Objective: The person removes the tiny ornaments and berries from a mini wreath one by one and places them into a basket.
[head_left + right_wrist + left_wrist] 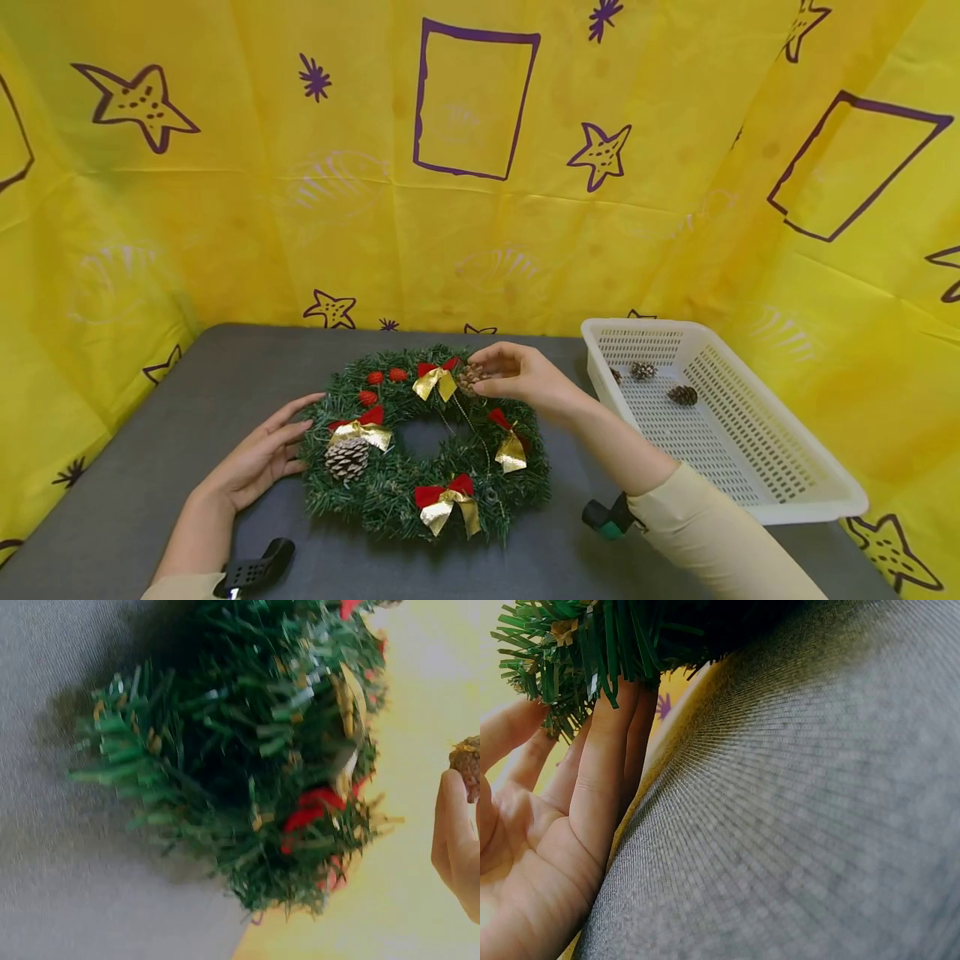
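Observation:
A green wreath (390, 508) lies on the dark table, trimmed with red and gold bows, red berries (367, 397) and a white-tipped pinecone (347, 460) at its left. My right hand (534, 382) pinches a brown pinecone (472, 380) over the wreath's far right part, beside the far bow (437, 378). In the right wrist view this pinecone (466, 766) is partly cut off by the frame's edge. At the wreath's left side, my left hand (255, 460) touches the greenery with fairly straight fingers (592, 776); the greenery hides some fingertips.
A white perforated basket (795, 500) stands on the table at the right, with several pinecones (682, 396) inside. Yellow patterned cloth (480, 233) hangs behind the table and along both sides. A thin cord (480, 437) runs across the wreath.

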Action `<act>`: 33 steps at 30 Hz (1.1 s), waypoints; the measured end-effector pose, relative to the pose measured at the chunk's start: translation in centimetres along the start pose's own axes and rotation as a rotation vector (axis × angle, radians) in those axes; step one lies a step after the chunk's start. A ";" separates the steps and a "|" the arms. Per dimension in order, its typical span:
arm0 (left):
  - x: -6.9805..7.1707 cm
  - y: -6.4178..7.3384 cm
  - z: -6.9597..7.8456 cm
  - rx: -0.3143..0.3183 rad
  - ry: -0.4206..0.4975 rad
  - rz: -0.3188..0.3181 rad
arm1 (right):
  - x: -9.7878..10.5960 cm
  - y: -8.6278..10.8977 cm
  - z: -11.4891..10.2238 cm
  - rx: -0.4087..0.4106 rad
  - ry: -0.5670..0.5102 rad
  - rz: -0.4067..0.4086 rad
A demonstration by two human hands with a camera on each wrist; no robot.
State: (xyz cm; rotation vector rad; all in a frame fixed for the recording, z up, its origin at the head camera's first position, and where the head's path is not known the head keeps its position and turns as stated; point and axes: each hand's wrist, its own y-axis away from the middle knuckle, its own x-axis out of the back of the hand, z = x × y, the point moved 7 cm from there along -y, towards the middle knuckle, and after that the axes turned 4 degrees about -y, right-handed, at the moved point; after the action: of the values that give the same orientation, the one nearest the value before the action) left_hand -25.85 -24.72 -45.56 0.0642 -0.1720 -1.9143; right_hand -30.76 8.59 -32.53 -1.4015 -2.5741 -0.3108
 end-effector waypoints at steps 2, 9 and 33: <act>0.0 0.0 0.0 0.000 0.005 0.000 | 0.6 0.0 -0.1 0.001 0.007 0.017; -0.1 -0.1 0.0 0.001 0.007 0.002 | 2.6 0.0 -0.4 0.007 0.010 0.062; 0.1 -0.2 -0.2 0.028 -0.004 0.007 | 9.5 1.2 -0.9 0.047 -0.058 0.201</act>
State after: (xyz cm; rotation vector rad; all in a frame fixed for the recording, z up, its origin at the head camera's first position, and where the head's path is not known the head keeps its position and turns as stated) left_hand -26.05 -24.81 -45.75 0.0788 -0.2020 -1.9055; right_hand -34.77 16.66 -29.03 -1.6582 -2.4396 -0.1805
